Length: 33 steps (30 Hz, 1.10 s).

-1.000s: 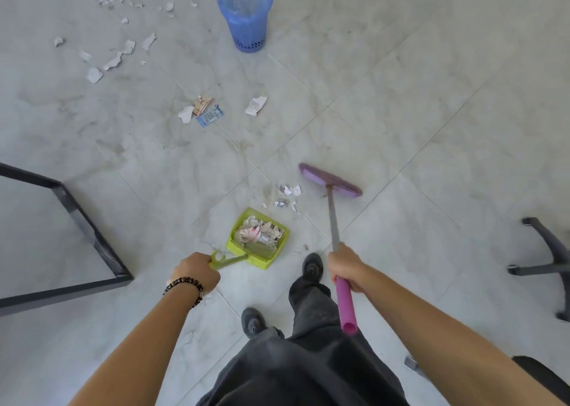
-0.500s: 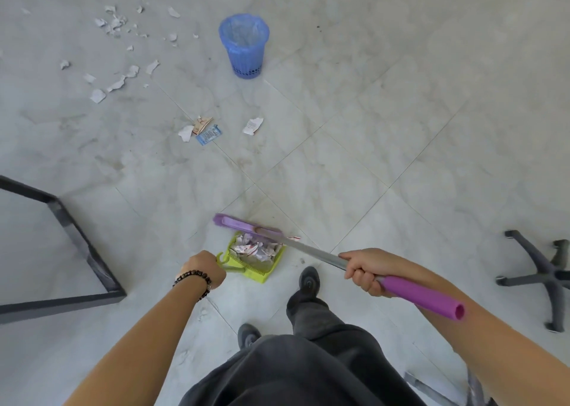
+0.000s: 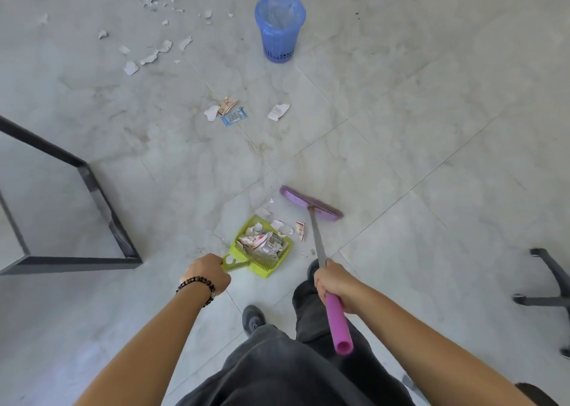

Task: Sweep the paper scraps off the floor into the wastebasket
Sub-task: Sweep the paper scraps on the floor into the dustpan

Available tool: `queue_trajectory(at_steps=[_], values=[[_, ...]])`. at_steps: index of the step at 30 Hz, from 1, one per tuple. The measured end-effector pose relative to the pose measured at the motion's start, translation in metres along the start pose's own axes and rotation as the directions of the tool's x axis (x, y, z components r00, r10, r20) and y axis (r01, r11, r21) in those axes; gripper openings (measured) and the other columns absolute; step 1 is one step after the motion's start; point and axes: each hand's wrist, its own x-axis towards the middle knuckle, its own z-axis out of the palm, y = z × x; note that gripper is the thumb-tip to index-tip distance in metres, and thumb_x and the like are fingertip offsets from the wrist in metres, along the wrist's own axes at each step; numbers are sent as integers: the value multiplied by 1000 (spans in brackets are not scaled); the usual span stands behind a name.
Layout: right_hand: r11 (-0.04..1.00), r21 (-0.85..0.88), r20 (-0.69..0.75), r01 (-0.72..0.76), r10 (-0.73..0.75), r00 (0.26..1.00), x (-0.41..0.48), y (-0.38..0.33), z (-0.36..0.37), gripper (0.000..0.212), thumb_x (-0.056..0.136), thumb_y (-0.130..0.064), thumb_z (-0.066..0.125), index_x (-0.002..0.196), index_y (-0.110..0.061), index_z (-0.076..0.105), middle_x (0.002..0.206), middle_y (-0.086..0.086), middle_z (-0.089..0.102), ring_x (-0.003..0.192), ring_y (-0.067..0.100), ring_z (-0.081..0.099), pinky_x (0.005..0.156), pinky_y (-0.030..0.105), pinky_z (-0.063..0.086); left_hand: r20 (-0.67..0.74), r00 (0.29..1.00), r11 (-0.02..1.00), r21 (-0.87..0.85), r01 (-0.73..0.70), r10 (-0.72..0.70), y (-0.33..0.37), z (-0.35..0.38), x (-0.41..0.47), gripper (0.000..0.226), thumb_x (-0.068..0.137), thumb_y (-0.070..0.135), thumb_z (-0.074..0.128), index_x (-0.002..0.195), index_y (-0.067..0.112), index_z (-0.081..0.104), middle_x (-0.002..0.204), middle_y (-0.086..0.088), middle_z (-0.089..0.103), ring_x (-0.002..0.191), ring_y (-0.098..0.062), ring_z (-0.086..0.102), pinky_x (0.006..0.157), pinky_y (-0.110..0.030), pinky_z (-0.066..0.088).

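My left hand grips the handle of a lime-green dustpan that rests on the floor, filled with paper scraps. My right hand holds the purple broom by its handle; the broom head sits on the floor just beyond the pan's right front. A few scraps lie between pan and broom head. More scraps lie mid-floor and scattered at the far left. The blue wastebasket stands upright at the far centre.
A black metal table frame stands on the left. The base of an office chair is at the right edge. My legs and dark shoes are just behind the dustpan on the grey tiled floor.
The broom head, which was drawn across the dustpan's mouth half a second ago, has swung back out to the right front of the pan. The left hand and dustpan stayed put.
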Motion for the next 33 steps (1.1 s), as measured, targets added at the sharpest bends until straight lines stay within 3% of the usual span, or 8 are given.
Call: queue_trajectory(at_steps=[4,6,11,13,19,23,28,33], values=[[905,342,298,-252,150,943,-26,3,-12,17,93,1,43,88,-9,55,45,1,43,26,8,41,27,16,34,-19,1000,1000,20,-18,18,5,-6,7,28,77,11,48,96,22,65,80,3,58,73,-19,58,59,-25,47],[850,447,354,-279,118,928,-24,-4,-49,31,94,-2,43,65,-14,44,39,-4,39,24,6,40,24,15,34,-23,999,999,26,-29,30,4,-7,10,27,77,11,47,94,21,66,80,2,59,70,-18,58,55,-23,45],[739,601,455,-305,-2,891,-52,-29,-106,53,46,14,80,70,-16,44,47,-7,38,27,3,42,23,17,36,-22,999,998,44,-37,38,-4,-6,7,25,79,14,46,94,21,65,83,2,62,74,-20,60,58,-25,46],[773,572,465,-274,-31,885,-59,-38,-103,52,51,11,77,79,-19,47,49,-9,35,28,1,39,23,16,34,-12,1000,999,26,-22,22,-12,-2,2,21,79,15,46,89,20,64,81,1,62,76,-22,61,59,-25,46],[959,279,279,-47,-34,960,-32,-62,-42,54,94,-3,43,130,-42,35,43,-8,35,28,2,35,27,12,29,-4,997,988,-133,79,-80,-41,10,0,15,83,18,48,82,17,63,76,-2,63,67,-19,60,51,-23,41],[963,-156,141,219,-198,970,0,-62,6,37,92,-6,44,129,-9,42,48,6,44,34,13,38,35,20,33,-2,991,972,-194,130,-133,-56,12,3,17,86,24,52,73,16,59,69,-2,59,59,-19,54,48,-21,36],[885,-444,125,139,-92,988,12,-41,29,76,76,-3,40,146,-27,29,77,17,64,53,21,51,50,29,45,-1,988,959,-241,149,-154,-56,13,3,12,79,13,51,77,14,63,69,-3,60,58,-20,55,48,-20,39],[876,-476,226,76,38,973,-14,-22,10,50,74,6,49,121,-9,52,50,7,48,37,16,42,40,23,36,168,974,872,-442,210,-150,-53,14,7,20,78,2,47,92,8,59,69,-11,69,51,-24,60,48,-23,43]])
